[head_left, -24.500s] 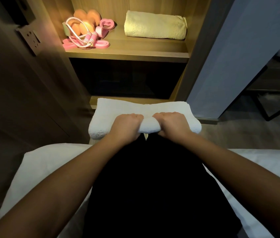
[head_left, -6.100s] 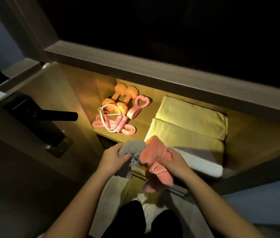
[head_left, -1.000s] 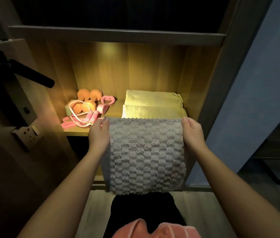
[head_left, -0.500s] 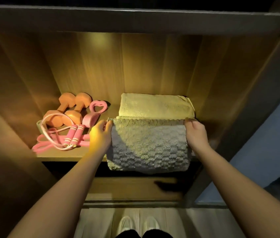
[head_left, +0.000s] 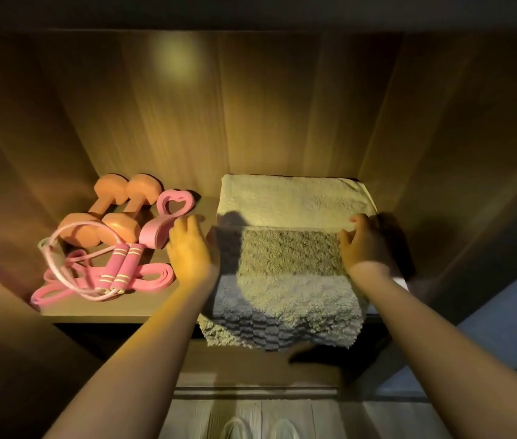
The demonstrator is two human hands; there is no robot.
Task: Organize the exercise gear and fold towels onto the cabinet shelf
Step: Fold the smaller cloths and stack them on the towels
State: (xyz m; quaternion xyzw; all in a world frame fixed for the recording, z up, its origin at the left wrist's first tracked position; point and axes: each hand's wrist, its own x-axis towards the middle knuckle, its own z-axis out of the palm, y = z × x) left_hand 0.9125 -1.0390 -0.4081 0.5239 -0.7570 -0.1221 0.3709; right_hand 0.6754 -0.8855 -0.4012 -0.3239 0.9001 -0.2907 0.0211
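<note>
Your forearms are bare, with no sleeves in view. Your left hand [head_left: 191, 252] and right hand [head_left: 365, 245] are gloveless. You wear pale shoes [head_left: 258, 428].

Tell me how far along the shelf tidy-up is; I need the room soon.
Gear looks done: dumbbells, jump rope and pink band sit grouped on the shelf. A folded yellow towel is in place. The left hand and right hand are laying the grey towel on it; its front edge overhangs, unfinished.
</note>
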